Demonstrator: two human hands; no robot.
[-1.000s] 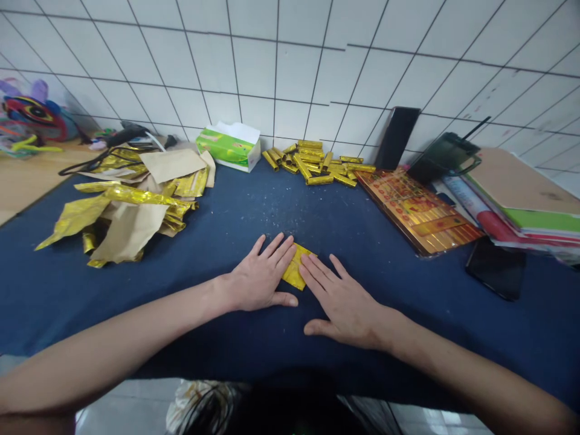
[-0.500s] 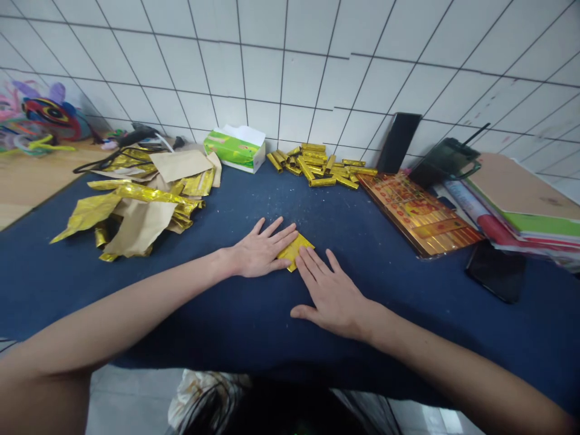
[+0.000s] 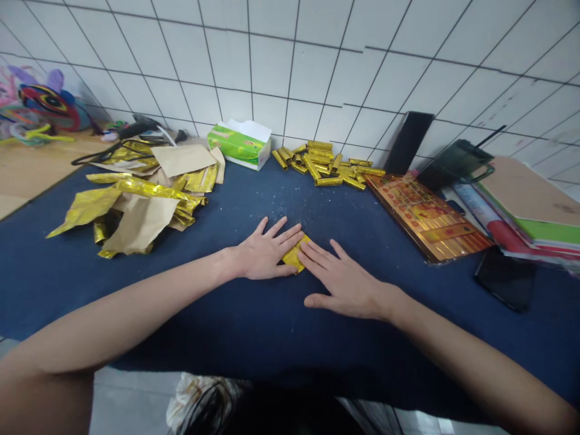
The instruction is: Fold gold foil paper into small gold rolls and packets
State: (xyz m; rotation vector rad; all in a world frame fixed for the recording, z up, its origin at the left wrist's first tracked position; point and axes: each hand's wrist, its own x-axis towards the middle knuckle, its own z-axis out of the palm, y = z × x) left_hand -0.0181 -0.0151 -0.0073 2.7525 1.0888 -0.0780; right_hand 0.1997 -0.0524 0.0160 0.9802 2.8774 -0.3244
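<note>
A small piece of gold foil paper [image 3: 292, 257] lies flat on the dark blue table cover, partly hidden by fingers. My left hand [image 3: 265, 251] is open and palm down, its forefinger and thumb over the foil's left part. From the right, my right hand [image 3: 342, 281] rests open on the foil's right side with its fingertips, its thumb held apart. Beyond the hands, against the wall, lies a heap of short rolled gold foil tubes [image 3: 321, 166].
Crumpled gold foil and brown paper [image 3: 140, 205] are piled at the left. A green tissue box [image 3: 240, 145] stands by the wall. On the right are an orange-gold pack [image 3: 430, 217], a dark phone [image 3: 505, 278], a dark mug [image 3: 453, 166] and stacked papers [image 3: 534, 193].
My right hand has shifted up and turned, its fingers now pointing more to the left across the foil. My left hand stays on the foil. The whole view has shifted slightly.
</note>
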